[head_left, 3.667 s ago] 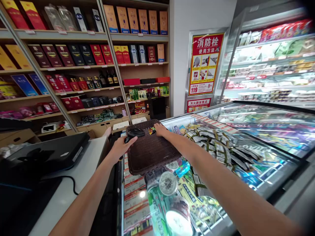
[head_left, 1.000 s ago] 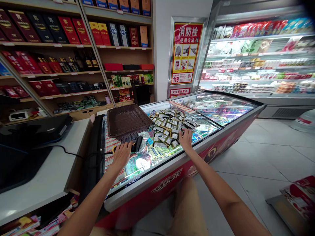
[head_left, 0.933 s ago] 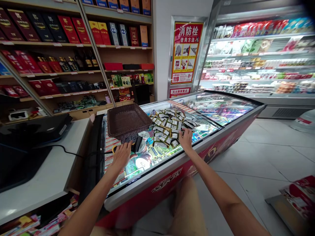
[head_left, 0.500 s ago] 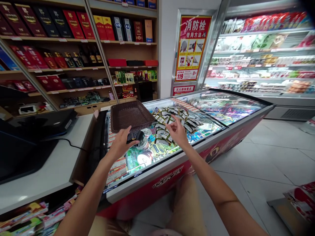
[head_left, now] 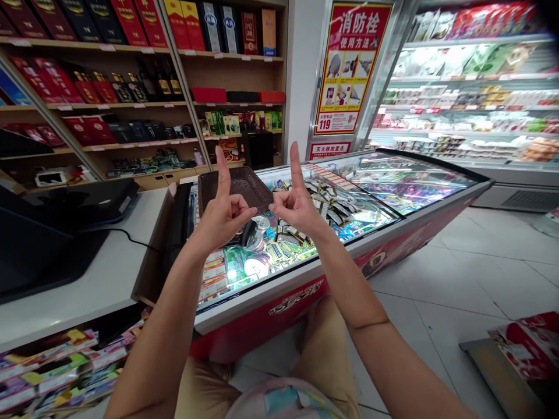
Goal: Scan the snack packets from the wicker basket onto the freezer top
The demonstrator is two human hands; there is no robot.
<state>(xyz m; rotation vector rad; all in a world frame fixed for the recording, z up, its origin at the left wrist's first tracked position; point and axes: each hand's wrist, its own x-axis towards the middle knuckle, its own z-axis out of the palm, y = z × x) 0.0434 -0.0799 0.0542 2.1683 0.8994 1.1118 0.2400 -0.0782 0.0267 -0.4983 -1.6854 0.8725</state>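
Note:
My left hand (head_left: 221,215) is raised over the freezer's near left part, its index finger pointing up, thumb stretched sideways and other fingers curled. Facing it, my right hand (head_left: 299,203) also points its index finger up, with the other fingers bent. Both are empty and do not touch each other. Behind them on the glass top sits a brown woven basket (head_left: 262,195). Many small packets (head_left: 343,210) lie spread beyond my right hand, which partly covers them. A black object (head_left: 250,234), its kind unclear, rests on the glass below my left hand.
The glass-topped chest freezer (head_left: 266,294) stands right before my knees. On the left is a white counter (head_left: 105,267) with a black device, above racks of bagged snacks (head_left: 56,366). Shelves of boxes (head_left: 192,26) line the back; a lit display fridge (head_left: 471,110) stands right.
Both hands have risen off the freezer top, moved closer together, and straightened their index fingers upward. My left hand has left the black object. The view has tilted down slightly.

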